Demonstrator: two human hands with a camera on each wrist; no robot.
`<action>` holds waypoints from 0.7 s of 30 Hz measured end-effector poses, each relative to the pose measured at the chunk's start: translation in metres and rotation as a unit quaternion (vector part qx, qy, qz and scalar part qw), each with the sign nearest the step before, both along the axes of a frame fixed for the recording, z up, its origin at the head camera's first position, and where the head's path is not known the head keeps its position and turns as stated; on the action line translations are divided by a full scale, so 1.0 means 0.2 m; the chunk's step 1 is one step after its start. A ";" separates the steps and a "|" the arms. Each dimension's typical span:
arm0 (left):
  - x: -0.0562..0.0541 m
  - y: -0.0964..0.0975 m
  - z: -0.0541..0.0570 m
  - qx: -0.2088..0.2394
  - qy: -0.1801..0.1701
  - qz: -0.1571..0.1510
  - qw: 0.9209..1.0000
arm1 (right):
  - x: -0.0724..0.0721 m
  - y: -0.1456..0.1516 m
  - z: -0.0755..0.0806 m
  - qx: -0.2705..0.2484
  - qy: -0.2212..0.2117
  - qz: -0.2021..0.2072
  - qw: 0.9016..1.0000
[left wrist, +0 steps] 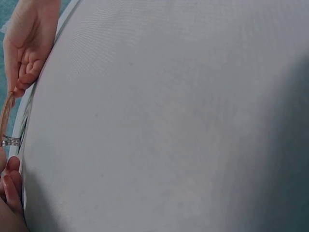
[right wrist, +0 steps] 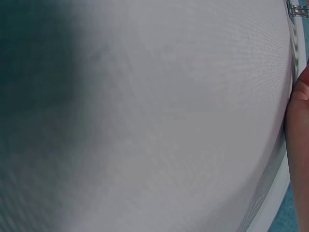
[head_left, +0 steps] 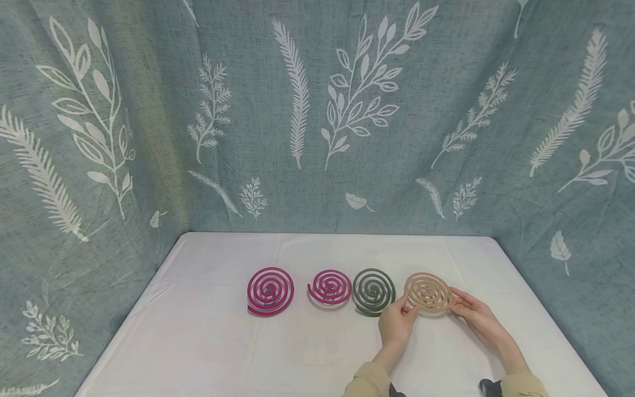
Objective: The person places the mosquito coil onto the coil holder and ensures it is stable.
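A tan mosquito coil (head_left: 428, 292) is held at its edges by both hands, at the right of the row in the head view. My left hand (head_left: 397, 325) pinches its left edge between thumb and finger. On the opposite edge, my right hand (head_left: 476, 315) grips it with thumb and fingertips. The left wrist view catches the coil edge-on, with a small metal stand (left wrist: 10, 141) just under it. Close beside my left hand lies a dark green coil (head_left: 373, 291). In the right wrist view, only part of the right hand and forearm appears at the right edge.
Left of the green coil is a magenta coil (head_left: 330, 286), almost touching it. Another magenta coil (head_left: 269, 290) lies farther left, with a gap between the two. All are on a white-covered table (head_left: 198, 331), with a leaf-patterned blue-green curtain (head_left: 317, 198) behind and at both sides.
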State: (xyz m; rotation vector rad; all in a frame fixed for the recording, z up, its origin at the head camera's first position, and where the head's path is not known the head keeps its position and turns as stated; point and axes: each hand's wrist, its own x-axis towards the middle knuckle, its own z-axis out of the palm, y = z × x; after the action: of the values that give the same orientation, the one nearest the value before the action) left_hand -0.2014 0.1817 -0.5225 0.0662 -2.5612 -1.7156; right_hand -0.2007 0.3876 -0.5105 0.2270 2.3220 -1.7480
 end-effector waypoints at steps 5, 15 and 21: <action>0.00 0.00 0.00 -0.001 0.002 -0.001 1.000 | 0.00 0.00 0.00 0.005 -0.004 0.000 1.000; 0.01 0.00 0.02 -0.003 0.011 -0.003 1.000 | 0.00 0.00 0.00 0.005 -0.005 0.001 1.000; 0.02 -0.01 0.03 -0.003 0.013 -0.003 1.000 | 0.00 0.00 0.01 0.004 -0.007 0.000 1.000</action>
State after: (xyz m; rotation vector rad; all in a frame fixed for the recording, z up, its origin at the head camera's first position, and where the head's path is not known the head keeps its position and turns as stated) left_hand -0.1978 0.1800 -0.5160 0.0369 -2.5506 -1.6991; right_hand -0.1998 0.3867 -0.5091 0.2403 2.3204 -1.7327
